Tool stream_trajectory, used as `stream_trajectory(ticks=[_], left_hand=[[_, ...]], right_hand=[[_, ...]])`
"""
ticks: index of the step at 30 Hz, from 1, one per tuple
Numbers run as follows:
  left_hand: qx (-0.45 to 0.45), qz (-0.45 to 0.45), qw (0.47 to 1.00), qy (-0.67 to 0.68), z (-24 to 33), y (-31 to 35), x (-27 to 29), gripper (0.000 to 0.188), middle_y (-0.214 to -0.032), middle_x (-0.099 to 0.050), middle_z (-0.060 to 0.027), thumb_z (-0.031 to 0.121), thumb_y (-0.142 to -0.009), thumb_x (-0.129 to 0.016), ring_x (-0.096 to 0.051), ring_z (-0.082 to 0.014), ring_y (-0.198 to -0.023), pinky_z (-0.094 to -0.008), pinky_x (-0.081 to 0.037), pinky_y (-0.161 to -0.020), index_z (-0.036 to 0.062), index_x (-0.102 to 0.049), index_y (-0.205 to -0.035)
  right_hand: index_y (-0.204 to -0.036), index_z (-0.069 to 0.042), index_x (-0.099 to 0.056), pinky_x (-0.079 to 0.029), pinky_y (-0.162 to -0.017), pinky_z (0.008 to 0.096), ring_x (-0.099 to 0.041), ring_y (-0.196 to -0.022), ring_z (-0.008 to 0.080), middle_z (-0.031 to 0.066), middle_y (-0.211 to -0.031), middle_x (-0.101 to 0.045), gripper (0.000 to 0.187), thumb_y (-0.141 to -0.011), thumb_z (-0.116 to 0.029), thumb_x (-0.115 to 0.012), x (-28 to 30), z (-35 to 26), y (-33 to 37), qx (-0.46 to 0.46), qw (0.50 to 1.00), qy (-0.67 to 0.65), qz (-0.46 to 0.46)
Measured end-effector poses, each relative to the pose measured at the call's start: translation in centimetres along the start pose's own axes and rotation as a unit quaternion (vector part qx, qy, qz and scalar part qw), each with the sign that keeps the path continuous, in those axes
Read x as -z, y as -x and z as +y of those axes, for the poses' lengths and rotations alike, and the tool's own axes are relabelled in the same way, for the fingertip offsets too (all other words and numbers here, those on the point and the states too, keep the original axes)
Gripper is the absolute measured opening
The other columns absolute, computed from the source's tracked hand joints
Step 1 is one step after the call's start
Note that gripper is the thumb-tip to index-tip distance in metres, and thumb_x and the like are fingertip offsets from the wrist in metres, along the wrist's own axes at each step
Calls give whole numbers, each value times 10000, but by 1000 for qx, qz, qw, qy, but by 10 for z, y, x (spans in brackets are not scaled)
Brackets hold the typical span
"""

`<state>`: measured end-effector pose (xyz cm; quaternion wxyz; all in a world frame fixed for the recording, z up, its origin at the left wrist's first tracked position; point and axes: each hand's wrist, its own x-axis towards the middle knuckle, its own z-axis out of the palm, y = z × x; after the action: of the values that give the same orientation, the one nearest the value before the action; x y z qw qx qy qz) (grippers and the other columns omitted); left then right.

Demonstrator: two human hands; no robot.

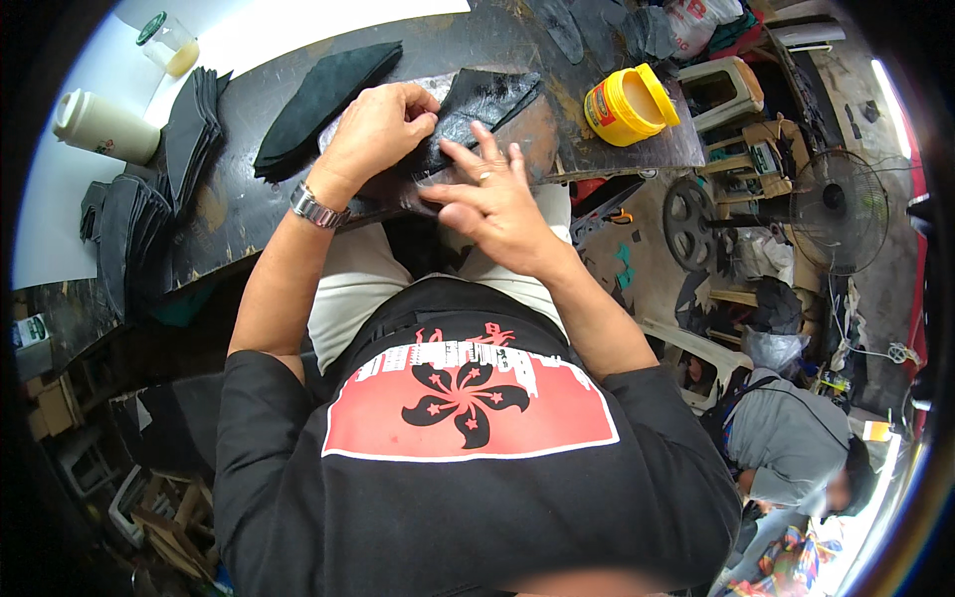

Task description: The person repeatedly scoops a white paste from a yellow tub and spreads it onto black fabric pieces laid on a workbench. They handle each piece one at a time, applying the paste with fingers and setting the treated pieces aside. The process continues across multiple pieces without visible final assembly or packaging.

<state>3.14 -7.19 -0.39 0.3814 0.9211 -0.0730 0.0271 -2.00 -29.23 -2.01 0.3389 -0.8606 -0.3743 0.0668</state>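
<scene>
A glossy black leather-like piece [482,98] lies on a worn board on the dark table before me. My left hand [388,124], with a metal watch on its wrist, is closed in a pinch at that piece's left edge. Whatever sits between its fingertips is too small or hidden to name. My right hand [497,204] is spread over the near edge of the board, its fingertips by the piece's lower edge, and I see nothing held in it. Left of my left hand rests a stack of matte black cut pieces [326,107].
A yellow open tub [629,105] stands at the table's right end. More stacked black pieces [191,139], a pale tumbler [107,127] and a glass jar [167,45] are at the left. A fan [839,211] and plastic stools stand right; another person [791,438] sits at lower right.
</scene>
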Motion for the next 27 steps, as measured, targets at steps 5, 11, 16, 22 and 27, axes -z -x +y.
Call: stream_trajectory(ticks=[5, 11, 16, 22, 27], left_hand=[[-22, 12, 1000, -4, 3, -3, -1, 239, -890, -755, -150, 206, -822, -729, -736, -284, -829, -371, -566, -788, 40, -761, -991], [-7, -74, 975, 210, 13, -10, 4, 189, -803, -705, -6, 163, -913, -703, -621, -92, -705, -258, -515, -686, 19, -747, -1028], [12, -129, 883, 451, 28, -33, 23, 382, -933, -664, 34, 67, -976, -636, -571, -1, -749, -151, -462, -643, 46, -578, -1353], [-47, -14, 885, 463, 30, -113, 27, 469, -965, -647, -30, 29, -950, -631, -644, -77, -815, -218, -568, -771, 48, -538, -1409], [18, 83, 879, 470, 21, -188, -18, 459, -989, -647, -100, -29, -901, -622, -669, -172, -811, -288, -605, -698, 15, -564, -1355]], right_hand=[[-1179, -47, -734, -357, -1135, 398, -563, -1276, 234, 104, -1323, -652, 456, -1093, -387, -442, 25, 29, 1, -22, 937, -252, 239], [-1311, 15, -614, -529, -915, 289, -622, -1022, 125, 86, -1216, -647, 344, -1065, -219, -562, 43, 78, -23, -50, 833, -324, 445], [-1457, -20, -467, -520, -899, 279, -627, -953, 131, 77, -1145, -622, 443, -1063, -201, -556, 29, 100, -35, -35, 838, -279, 468], [-1482, -63, -447, -506, -894, 291, -611, -943, 151, 98, -1135, -620, 547, -980, -109, -659, 17, 106, -33, -43, 866, -209, 452], [-1493, -55, -428, -502, -889, 293, -603, -932, 149, 104, -1135, -612, 576, -971, -118, -663, 18, 103, -33, -52, 867, -208, 450]])
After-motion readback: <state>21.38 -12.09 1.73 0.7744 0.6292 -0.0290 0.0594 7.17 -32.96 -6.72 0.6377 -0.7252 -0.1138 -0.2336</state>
